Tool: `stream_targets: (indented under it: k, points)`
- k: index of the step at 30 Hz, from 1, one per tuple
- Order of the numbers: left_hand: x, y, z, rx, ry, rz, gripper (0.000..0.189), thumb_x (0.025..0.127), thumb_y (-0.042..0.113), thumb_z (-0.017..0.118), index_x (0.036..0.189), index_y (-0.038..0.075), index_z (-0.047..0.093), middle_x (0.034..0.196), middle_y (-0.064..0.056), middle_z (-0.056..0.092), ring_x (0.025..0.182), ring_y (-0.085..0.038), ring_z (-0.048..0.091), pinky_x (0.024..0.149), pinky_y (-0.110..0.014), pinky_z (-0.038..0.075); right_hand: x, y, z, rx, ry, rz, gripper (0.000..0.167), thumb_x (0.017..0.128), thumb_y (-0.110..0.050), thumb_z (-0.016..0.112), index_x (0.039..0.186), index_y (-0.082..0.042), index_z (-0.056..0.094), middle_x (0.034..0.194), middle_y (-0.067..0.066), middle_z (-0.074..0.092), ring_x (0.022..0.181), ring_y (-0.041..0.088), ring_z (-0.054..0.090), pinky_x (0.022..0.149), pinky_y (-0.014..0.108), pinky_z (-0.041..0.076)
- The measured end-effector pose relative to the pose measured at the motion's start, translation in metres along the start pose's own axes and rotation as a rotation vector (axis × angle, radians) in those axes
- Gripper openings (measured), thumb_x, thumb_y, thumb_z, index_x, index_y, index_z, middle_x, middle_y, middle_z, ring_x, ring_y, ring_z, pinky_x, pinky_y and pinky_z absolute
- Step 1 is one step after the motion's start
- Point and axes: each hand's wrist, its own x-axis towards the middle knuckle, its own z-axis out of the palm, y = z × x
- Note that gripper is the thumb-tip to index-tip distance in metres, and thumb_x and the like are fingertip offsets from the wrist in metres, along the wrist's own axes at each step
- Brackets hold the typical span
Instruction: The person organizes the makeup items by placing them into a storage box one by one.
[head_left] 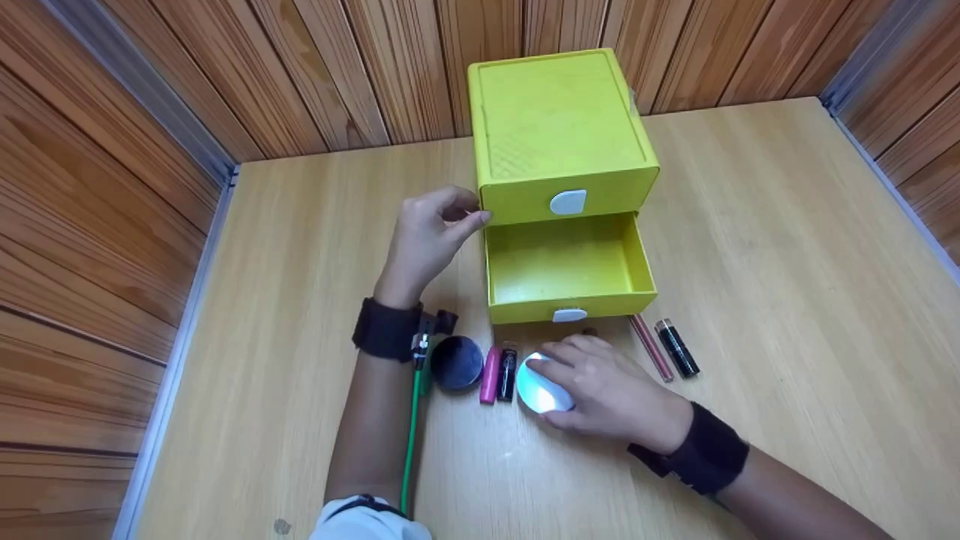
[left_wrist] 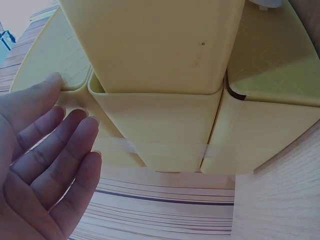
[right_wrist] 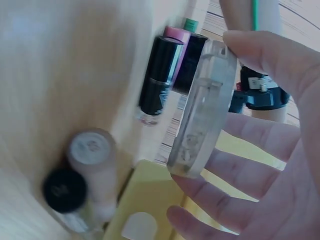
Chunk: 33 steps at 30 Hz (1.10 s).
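Note:
My right hand [head_left: 604,386] grips a round compact case [head_left: 541,391] just above the table, thumb on one side and fingers on the other. Its top gleams white and bluish; in the right wrist view its clear rim [right_wrist: 205,107] faces the camera. My left hand [head_left: 431,236] is at the left front edge of a yellow drawer unit [head_left: 562,120]. Its fingers are loosely bent with nothing between them; whether the tips touch the unit I cannot tell. The lower drawer [head_left: 525,312] is pulled out, while the upper drawer [head_left: 517,202] is closed.
Left of the compact lie a round dark case [head_left: 457,364], a pink tube [head_left: 490,375] and a black lipstick [head_left: 507,373]. Reddish pencils [head_left: 651,347] and a black tube [head_left: 676,348] lie right. Two capped bottles, one black-capped [right_wrist: 65,190], stand near the drawer. Wooden panels [head_left: 420,67] enclose the table.

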Motion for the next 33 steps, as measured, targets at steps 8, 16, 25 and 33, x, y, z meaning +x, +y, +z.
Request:
stream_targets:
  k: [8,16,25,33]
  points:
    - [0.001,0.001,0.0,-0.013,-0.027,-0.039,0.021,0.09,0.025,0.073,0.1,0.007,0.072,0.092,0.0,0.071,0.081,-0.007,0.065,0.078,-0.02,0.052,0.007,-0.006,-0.017,0.007,0.025,-0.007,0.058,0.075,-0.044,0.079,0.121,-0.011,0.066,0.117,0.012,0.064,0.106,0.03,0.057,0.09,0.046,0.049]
    - [-0.001,0.002,-0.001,0.0,-0.036,-0.063,0.02,0.09,0.026,0.072,0.101,0.008,0.072,0.092,0.002,0.07,0.081,-0.006,0.064,0.077,-0.02,0.052,0.018,-0.011,-0.033,0.022,0.084,-0.029,0.062,0.074,-0.042,0.08,0.123,-0.009,0.065,0.12,0.015,0.063,0.108,0.033,0.057,0.091,0.048,0.05]
    - [0.0,0.0,-0.001,0.003,-0.035,-0.047,0.021,0.09,0.025,0.072,0.1,0.008,0.072,0.091,0.001,0.07,0.08,-0.007,0.064,0.076,-0.021,0.052,0.032,-0.011,-0.052,0.12,0.147,-0.06,0.06,0.076,-0.039,0.079,0.125,-0.008,0.064,0.123,0.014,0.063,0.106,0.027,0.058,0.087,0.041,0.053]
    - [0.0,-0.001,0.0,-0.011,-0.011,-0.021,0.019,0.09,0.024,0.073,0.098,0.007,0.072,0.09,0.0,0.071,0.08,-0.009,0.066,0.078,-0.025,0.053,0.042,-0.01,-0.06,0.122,0.191,-0.055,0.059,0.076,-0.038,0.079,0.124,-0.008,0.064,0.122,0.013,0.064,0.108,0.027,0.059,0.086,0.041,0.054]
